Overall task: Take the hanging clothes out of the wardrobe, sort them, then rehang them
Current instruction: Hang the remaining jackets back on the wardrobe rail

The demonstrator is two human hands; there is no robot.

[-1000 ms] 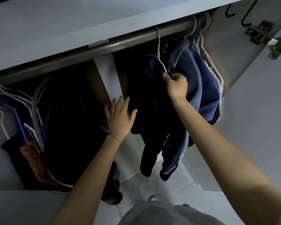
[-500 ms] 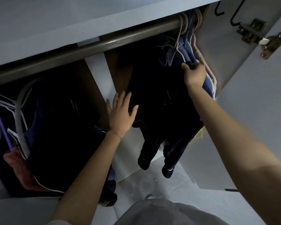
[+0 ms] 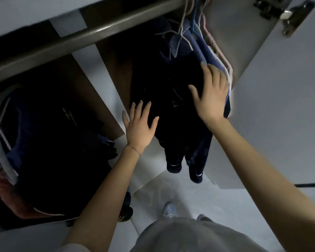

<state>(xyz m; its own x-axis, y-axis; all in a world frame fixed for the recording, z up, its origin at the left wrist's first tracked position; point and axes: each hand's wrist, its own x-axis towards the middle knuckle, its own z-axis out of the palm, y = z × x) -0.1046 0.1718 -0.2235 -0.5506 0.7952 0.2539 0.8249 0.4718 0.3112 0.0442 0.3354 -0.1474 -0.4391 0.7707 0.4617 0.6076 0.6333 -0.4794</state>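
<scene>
both hands are open, fingers spread, holding nothing. the right hand (image 3: 211, 96) lies flat against the bunch of dark clothes (image 3: 164, 99) that hangs at the right end of the rail (image 3: 98, 32). its fingertips reach the blue garment (image 3: 202, 50) at its twelve o'clock. the left hand (image 3: 140, 129) is lower, at about eight o'clock from the right hand, with its fingers pointing up over the left edge of the same dark bunch. i cannot tell whether it actually touches the cloth. thin hangers (image 3: 185, 36) hook over the rail at twelve o'clock of the right hand. a second mass of dark clothes (image 3: 53, 146) hangs well apart, at nine o'clock of the left hand, with a white hanger (image 3: 0, 140) at its far left. a thin bracelet (image 3: 135, 149) circles the left wrist. a door hinge (image 3: 295, 17) sits at one o'clock, and a pale shoe (image 3: 169, 210) at six.
</scene>
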